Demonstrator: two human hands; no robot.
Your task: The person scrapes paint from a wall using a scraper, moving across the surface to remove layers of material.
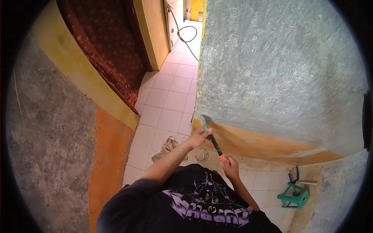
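Note:
I look down along a wall whose upper part is grey skim over an orange band. A paintbrush with a black handle and an orange end is held in both hands, its bristles against the wall's left edge where grey meets orange. My left hand grips the handle near the bristles. My right hand holds the orange end lower down. My black shirt with a purple print fills the bottom of the view.
The floor is pale tile with a rag and a round drain. A green plastic stool with a tool on it stands at the right. A dark red curtain hangs at the left; a cable runs down the corridor.

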